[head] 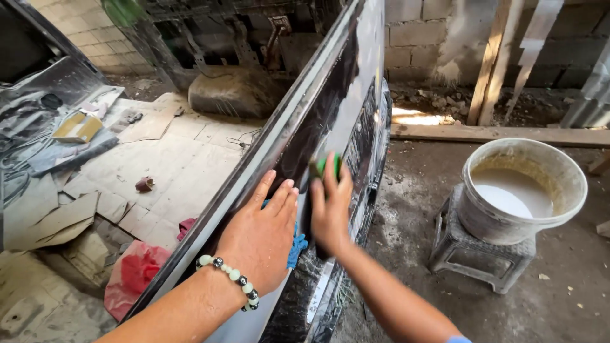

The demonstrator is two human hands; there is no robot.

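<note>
Black panel of a vehicle body is stood on its edge and runs away from the camera, between the two hands. It looks wet and glossy under the hands, and some pale streaks are seen lower on its face; from this it is judged that the rubbing is well in progress, but how much of the surface is finished cannot be told.

Far to the left of the left hand, flattened cardboard sheets are spread on the floor, with a red rag just beside the lower edge of the panel. The left hand is laid flat and wide open on the top edge of the panel, fingers stretched forward, nothing held; a bead bracelet is worn at its wrist. A blue cloth is seen just under this hand, between the two hands.

The right hand is closed around a green sanding block, which is pressed against the outer face of the panel. Well to the right of this hand, a white bucket with milky water is set on a small grey stool.
</note>
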